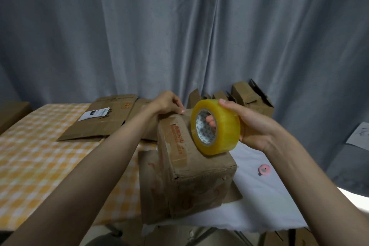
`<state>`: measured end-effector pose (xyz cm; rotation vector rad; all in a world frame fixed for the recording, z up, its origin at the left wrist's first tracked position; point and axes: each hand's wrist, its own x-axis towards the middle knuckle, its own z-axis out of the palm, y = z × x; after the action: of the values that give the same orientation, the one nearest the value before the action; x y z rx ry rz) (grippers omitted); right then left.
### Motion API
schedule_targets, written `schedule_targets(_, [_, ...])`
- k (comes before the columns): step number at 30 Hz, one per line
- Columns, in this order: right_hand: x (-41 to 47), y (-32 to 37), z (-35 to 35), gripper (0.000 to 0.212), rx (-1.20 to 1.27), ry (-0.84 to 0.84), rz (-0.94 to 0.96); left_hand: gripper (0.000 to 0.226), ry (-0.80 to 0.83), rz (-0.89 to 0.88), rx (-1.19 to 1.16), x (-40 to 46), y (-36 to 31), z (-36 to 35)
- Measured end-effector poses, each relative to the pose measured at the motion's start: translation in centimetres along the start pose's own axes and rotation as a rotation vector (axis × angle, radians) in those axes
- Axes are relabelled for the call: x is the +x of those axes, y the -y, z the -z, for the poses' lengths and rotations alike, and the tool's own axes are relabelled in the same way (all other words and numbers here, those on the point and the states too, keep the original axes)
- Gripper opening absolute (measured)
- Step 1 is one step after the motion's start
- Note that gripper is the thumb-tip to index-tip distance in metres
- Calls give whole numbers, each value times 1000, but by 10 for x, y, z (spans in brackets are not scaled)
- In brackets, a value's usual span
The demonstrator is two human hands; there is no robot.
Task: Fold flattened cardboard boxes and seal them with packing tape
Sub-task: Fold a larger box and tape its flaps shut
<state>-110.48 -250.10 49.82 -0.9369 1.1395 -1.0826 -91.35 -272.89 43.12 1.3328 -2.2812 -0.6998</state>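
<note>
Gripping tape roll (215,127): right hand (251,126) | left hand (167,103) fingers pressing box (191,166) top

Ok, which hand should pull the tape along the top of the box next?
Probably the right hand: it already holds the tape roll over the box, while the left hand presses at the box's far edge.
</note>
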Motion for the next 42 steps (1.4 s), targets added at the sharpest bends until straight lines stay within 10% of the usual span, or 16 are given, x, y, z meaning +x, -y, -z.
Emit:
schedule_targets(16, [-1, 13, 1, 29, -239, -66, 13, 6, -399, 209, -117, -17, 13, -8])
schedule_targets(31, [-67, -49, 47, 85, -735, -449, 13, 14, -418, 236, -145, -23, 0, -22])
schedule_targets(42, [-67, -88, 43, 51, -738, -479, 32, 23, -319, 186, -52, -22, 12, -18])
